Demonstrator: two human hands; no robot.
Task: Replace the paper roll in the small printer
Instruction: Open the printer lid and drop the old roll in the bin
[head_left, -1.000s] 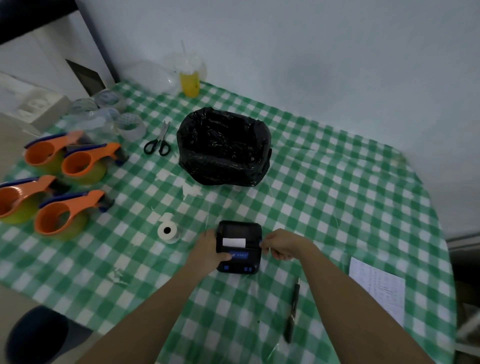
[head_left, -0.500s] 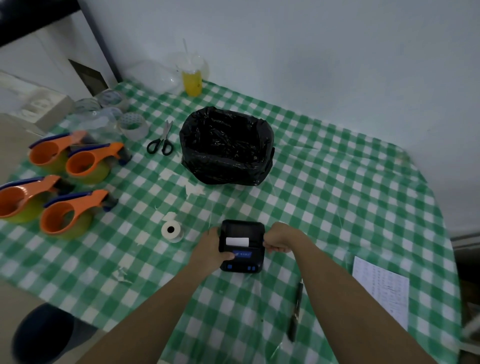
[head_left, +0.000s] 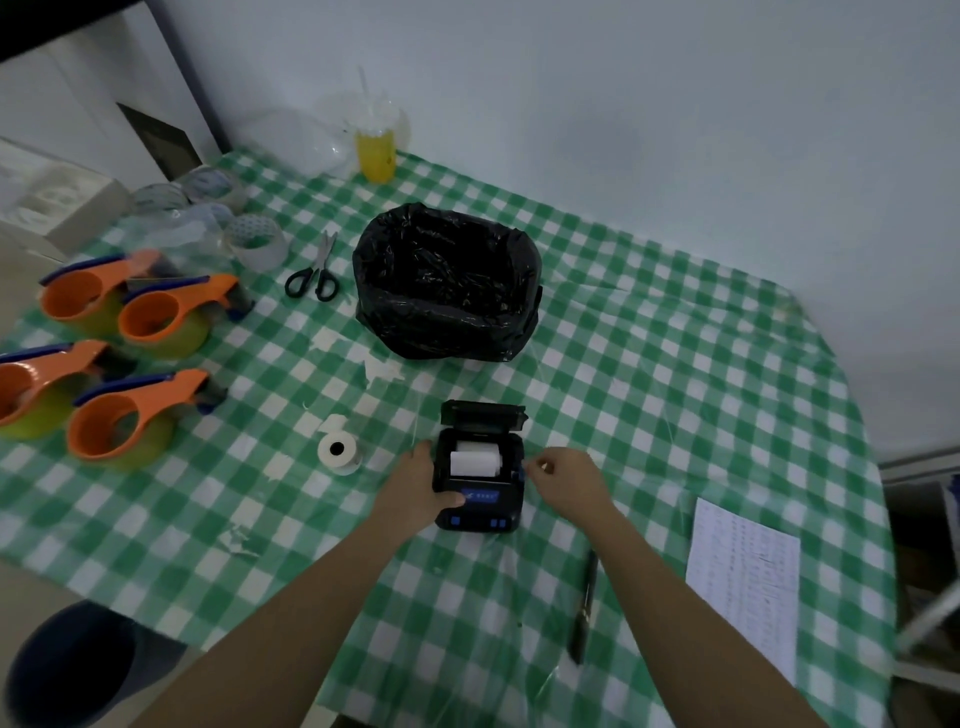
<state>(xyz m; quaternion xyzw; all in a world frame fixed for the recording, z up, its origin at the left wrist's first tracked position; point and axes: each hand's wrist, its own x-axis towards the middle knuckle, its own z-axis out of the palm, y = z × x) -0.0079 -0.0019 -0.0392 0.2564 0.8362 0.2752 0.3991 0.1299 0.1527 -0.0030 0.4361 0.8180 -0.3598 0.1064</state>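
The small black printer (head_left: 480, 512) lies on the green checked tablecloth (head_left: 649, 389) near the front. Its lid (head_left: 483, 414) stands flipped up toward the far side. A white paper roll (head_left: 474, 462) sits in the uncovered bay. My left hand (head_left: 418, 491) grips the printer's left side, thumb on the blue panel. My right hand (head_left: 569, 480) rests at the printer's right edge, fingertips pinched by the blue side latch. A second white paper roll (head_left: 338, 450) lies on the cloth to the left of the printer.
A bin lined with a black bag (head_left: 447, 283) stands behind the printer. Scissors (head_left: 313, 270), clear tape rolls (head_left: 257, 240) and several orange tape dispensers (head_left: 135, 415) fill the left side. A pen (head_left: 584, 605) and a printed sheet (head_left: 743, 577) lie at the right. A yellow drink (head_left: 375, 153) stands by the wall.
The printer's lid, closed in the earlier frames, now stands flipped up and the roll inside shows. My right hand has eased slightly off the printer's right side.
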